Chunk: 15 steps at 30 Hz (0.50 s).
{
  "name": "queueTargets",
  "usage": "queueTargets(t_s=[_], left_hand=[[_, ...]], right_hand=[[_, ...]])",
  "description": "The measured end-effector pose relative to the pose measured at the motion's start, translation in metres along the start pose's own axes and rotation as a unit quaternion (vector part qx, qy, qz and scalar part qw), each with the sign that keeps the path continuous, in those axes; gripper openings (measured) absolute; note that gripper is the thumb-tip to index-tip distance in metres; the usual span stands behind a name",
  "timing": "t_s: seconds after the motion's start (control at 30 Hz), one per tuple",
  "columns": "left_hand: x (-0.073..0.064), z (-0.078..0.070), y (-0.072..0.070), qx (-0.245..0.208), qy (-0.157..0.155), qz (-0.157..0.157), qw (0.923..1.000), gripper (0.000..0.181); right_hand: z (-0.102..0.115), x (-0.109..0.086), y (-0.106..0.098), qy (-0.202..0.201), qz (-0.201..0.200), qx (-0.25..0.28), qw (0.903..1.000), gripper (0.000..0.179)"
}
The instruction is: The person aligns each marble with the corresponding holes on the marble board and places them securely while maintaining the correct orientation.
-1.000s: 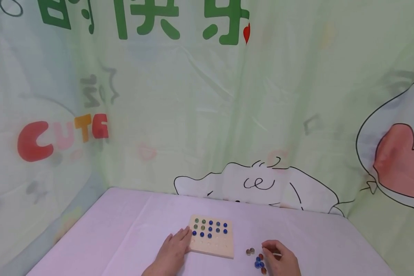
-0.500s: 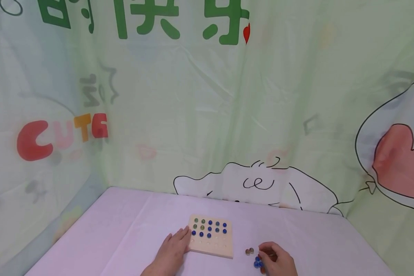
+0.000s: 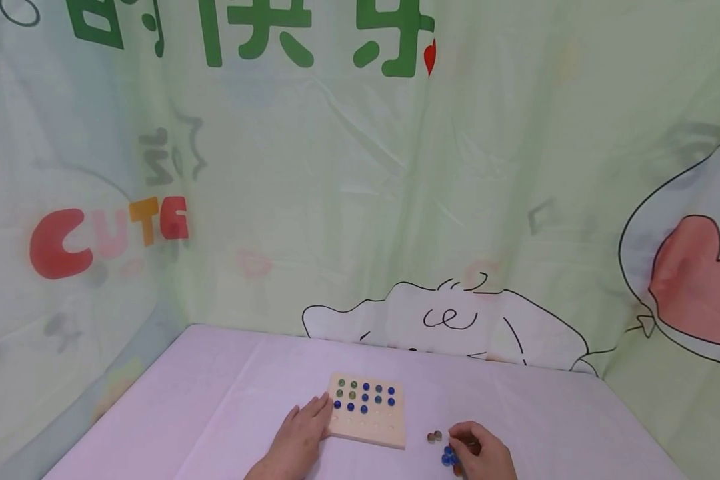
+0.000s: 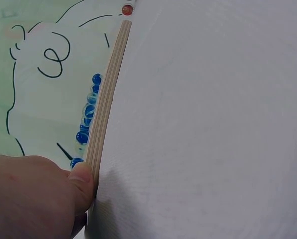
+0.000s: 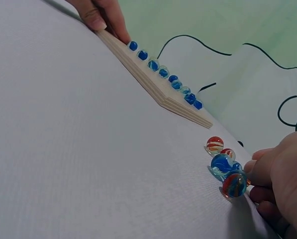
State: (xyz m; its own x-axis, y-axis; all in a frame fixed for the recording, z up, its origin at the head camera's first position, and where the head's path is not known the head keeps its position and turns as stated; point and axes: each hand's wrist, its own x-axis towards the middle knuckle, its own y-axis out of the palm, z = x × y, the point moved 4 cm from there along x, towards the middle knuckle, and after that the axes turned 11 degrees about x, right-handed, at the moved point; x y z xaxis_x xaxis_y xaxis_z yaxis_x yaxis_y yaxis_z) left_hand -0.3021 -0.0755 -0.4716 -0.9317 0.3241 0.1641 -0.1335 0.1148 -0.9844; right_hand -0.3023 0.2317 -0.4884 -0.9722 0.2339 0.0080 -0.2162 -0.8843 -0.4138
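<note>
At the left edge of a square wooden marble board, my left hand rests with its fingers fairly straight. Its thumb presses at the board's near corner in the left wrist view. Blue and green marbles fill the far rows of hollows; the near hollows hold none. Right of the board, my right hand is down at a loose cluster, curled fingers and thumb pinching an orange marble that is mostly hidden. Beside it lie blue marbles and a red-and-blue marble.
Two brownish-red marbles lie between the board and my right hand. A pale cloth covers the table. Printed curtains stand behind it and along the left side.
My right hand has moved slightly left and down onto the loose marbles, covering the reddish one, then stays there. The left hand and the board hold their places.
</note>
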Motion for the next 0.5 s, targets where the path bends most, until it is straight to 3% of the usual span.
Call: queueTargets(t_s=[0.2,0.5], left_hand=[[0.0014,-0.0004,-0.0007,-0.007,-0.007,0.006,0.9999,0.051],[0.0013,-0.0005,-0.0001,-0.007,-0.012,0.004,0.9999,0.051]], right_hand=[[-0.0035,0.0038,0.0014,0.008,0.003,-0.010,0.9999,0.013],[0.0013,0.0037,0.0004,-0.015,0.002,-0.036,0.9992,0.011]])
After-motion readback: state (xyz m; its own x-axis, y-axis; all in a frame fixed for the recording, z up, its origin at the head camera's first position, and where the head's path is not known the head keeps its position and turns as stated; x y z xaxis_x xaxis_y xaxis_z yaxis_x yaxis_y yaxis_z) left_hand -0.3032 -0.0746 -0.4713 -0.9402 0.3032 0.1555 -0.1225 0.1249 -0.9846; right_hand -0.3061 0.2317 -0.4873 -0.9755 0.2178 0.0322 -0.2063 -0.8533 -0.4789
